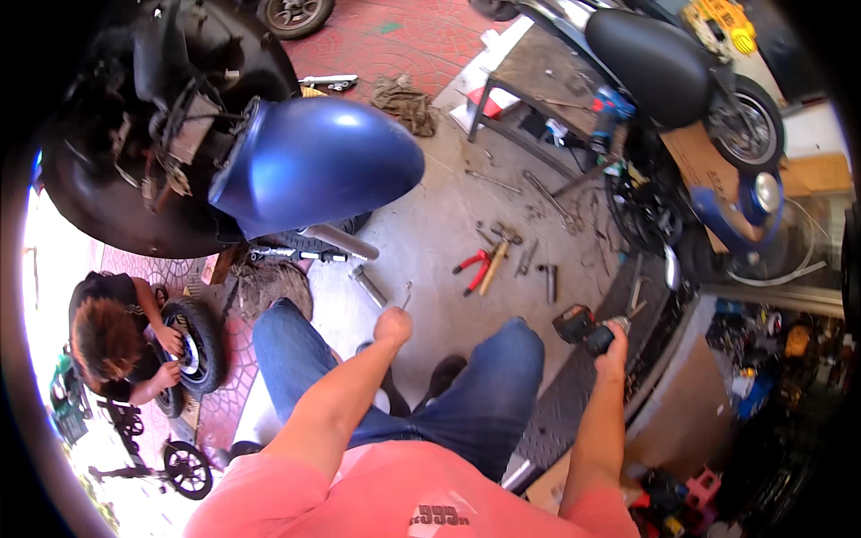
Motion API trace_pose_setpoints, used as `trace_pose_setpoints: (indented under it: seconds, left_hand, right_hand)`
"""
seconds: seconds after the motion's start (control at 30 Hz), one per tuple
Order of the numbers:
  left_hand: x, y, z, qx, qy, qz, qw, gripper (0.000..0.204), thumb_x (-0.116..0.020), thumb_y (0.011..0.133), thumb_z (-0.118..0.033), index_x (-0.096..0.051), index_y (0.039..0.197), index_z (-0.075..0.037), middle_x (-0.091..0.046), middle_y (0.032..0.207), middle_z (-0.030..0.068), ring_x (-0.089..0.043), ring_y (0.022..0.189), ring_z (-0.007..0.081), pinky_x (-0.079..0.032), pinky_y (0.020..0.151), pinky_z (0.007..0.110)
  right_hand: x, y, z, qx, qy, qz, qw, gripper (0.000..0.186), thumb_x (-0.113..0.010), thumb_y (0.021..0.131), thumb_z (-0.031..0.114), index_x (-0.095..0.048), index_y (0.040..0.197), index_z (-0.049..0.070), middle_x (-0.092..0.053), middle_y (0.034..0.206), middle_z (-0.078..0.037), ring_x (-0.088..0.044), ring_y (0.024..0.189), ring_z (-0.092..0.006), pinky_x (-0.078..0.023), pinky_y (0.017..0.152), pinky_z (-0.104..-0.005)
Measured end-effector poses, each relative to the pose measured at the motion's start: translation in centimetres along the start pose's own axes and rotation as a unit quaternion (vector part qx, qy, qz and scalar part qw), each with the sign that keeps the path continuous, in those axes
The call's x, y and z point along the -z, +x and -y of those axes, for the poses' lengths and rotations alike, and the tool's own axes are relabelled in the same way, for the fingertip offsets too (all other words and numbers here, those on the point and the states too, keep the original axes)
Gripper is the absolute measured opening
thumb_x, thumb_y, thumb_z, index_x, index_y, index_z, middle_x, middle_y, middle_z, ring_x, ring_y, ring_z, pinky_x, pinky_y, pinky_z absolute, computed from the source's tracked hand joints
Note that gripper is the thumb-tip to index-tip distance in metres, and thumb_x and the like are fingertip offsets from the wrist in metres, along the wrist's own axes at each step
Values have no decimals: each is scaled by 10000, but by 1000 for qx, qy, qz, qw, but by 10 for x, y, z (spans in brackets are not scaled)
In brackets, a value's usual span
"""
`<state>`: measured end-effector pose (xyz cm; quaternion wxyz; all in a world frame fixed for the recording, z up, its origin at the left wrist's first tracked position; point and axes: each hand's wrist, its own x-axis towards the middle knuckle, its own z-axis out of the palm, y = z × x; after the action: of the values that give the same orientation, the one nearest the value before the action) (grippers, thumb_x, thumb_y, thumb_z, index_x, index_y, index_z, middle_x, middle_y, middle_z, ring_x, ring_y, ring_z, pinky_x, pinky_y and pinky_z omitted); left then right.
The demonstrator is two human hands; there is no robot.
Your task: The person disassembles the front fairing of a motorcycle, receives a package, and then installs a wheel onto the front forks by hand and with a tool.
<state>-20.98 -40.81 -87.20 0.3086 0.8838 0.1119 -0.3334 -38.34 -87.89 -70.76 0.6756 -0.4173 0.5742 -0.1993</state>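
Drill (587, 330) clamped in my right hand (613, 345) at 3 o'clock; left hand (393, 325) fists a small wrench (406, 294), both ready for use.

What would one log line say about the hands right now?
left hand: grips thin metal tool | right hand: holds cordless drill | nearby: red pliers on floor, blue scooter fender

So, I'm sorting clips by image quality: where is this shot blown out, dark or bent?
Head view: the left edge is blown out white behind the co-worker at the tyre; the rim goes black; fisheye bends the bench edges; glare sits on the blue fender; the left hand and right hand, on a power drill, look fairly sharp.
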Motion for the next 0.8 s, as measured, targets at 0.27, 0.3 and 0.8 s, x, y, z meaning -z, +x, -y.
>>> trace_pose_setpoints:
  seconds: [0.27, 0.3, 0.8]
  left_hand:
    - [-27, 53, -21, -70, 65, 15, 995, 480, -620, 884, -260, -652, 1326, -76, -626, 1329, 267, -586, 1254, 482, -509, 1069, 546]
    - [-20, 45, -32, -90, 49, 34, 994, 478, -623, 887, -264, -661, 1321, -70, -611, 1335, 277, -571, 1255, 501, -499, 1080, 537]
    - [614, -168, -124, -422, 126, -746, 500, 205, -678, 874, -94, -720, 1071, -56, -663, 1309, 161, -581, 1258, 371, -445, 1075, 473]
  right_hand:
    - [36, 86, -63, -45, -75, 124, 988, 425, -713, 901, 477, -668, 1171, 153, -731, 1049, -60, -724, 924, -248, -604, 746, -456]
    - [41, 97, -63, -55, -75, 18, 996, 426, -723, 888, 506, -675, 1143, 168, -723, 1046, -53, -718, 911, -245, -606, 758, -448]
    - [-182, 29, 53, 507, -269, 8, 819, 536, -751, 952, 324, -607, 1344, -13, -722, 1191, -155, -707, 1052, -273, -557, 940, -402]
